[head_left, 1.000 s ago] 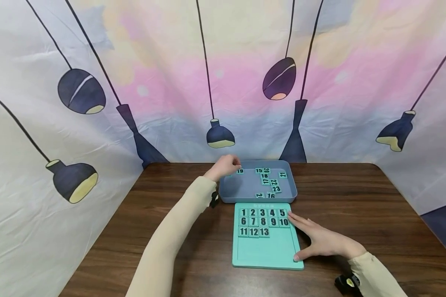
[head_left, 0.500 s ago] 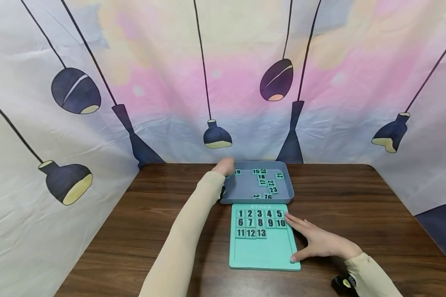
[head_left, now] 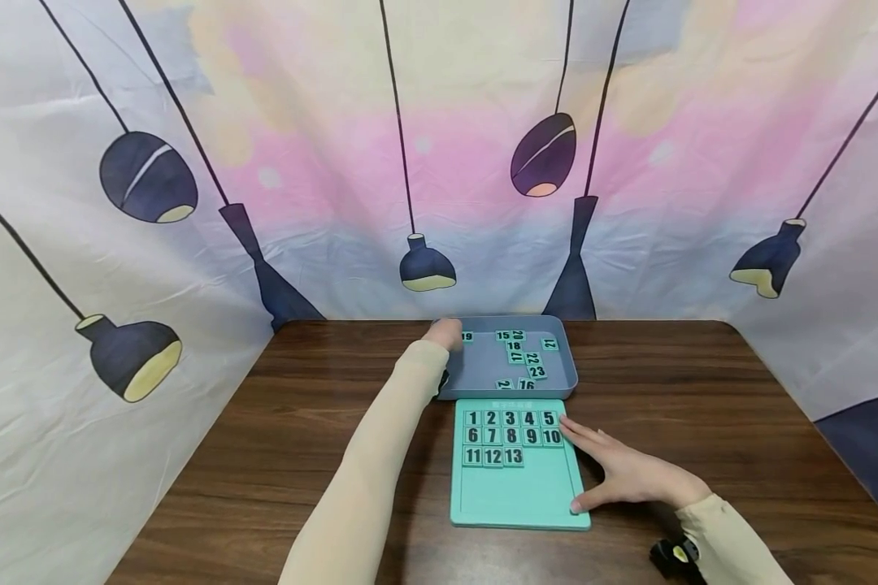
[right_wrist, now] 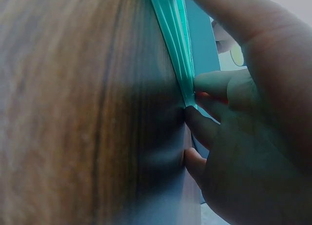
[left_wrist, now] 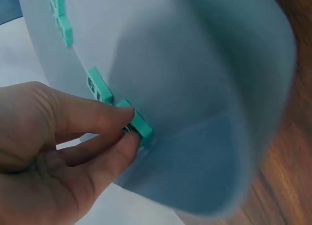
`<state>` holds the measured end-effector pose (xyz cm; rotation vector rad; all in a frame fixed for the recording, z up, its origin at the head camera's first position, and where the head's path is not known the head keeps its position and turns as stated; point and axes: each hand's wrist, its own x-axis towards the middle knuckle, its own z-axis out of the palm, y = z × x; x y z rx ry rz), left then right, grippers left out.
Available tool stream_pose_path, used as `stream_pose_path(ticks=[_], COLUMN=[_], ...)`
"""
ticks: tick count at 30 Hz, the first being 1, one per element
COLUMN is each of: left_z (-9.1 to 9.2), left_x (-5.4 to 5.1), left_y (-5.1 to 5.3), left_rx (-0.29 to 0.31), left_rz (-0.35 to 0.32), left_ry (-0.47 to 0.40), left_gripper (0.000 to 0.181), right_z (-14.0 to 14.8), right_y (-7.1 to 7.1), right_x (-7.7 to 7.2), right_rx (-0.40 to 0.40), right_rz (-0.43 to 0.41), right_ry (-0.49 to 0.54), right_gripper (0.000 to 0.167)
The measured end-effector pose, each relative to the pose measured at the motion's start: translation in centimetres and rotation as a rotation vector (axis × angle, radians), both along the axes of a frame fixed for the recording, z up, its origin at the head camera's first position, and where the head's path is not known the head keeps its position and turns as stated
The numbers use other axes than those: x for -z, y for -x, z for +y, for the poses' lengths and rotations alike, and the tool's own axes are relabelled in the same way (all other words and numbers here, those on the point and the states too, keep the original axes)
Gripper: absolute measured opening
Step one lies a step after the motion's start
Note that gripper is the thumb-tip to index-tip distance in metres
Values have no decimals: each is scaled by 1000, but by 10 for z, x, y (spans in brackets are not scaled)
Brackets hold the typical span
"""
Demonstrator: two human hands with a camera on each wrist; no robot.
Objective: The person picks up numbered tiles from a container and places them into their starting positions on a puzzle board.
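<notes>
My left hand (head_left: 446, 334) reaches into the back left corner of the grey-blue tray (head_left: 475, 370). In the left wrist view its thumb and fingertips pinch a small green number tile (left_wrist: 139, 127) against the tray's inner corner; the tile's number is mostly covered. Close beside it lies the 19 tile (head_left: 467, 337). My right hand (head_left: 632, 475) is spread along the right edge of the turquoise number board (head_left: 515, 500), fingertips and thumb touching its rim. Tiles 1 to 13 stand on the board in order, filling two rows and part of a third.
Several loose tiles, among them the 18 tile (head_left: 515, 346) and the 23 tile (head_left: 537, 372), are scattered over the tray's middle and right, some turned sideways. The tray stands just behind the board on a brown wooden table (head_left: 293, 414). A printed cloth (head_left: 322, 162) hangs behind.
My left hand has come down from over the tray's back left part into its corner, its fingers now at a tile. The right hand keeps its place on the board's edge.
</notes>
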<state>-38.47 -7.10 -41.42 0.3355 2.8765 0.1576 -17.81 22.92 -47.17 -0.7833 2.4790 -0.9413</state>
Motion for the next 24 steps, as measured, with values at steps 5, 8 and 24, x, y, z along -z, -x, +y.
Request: stream_pose_path(ticks=[5, 8, 24], left_z=[-3, -4, -16], left_x=[1, -1, -37], left_y=[-2, -4, -20], left_rx=[-17, -7, 181], left_rz=[28, 29, -45], left_ry=[9, 5, -445], left_gripper=[24, 20, 13], right_z=[1, 1, -1], right_y=[0, 0, -2], right_x=[-1, -2, -3], right_rx=[-2, -2, -8], right_rz=[0, 4, 10], right_ry=[4, 6, 12], right_gripper=[115, 115, 115])
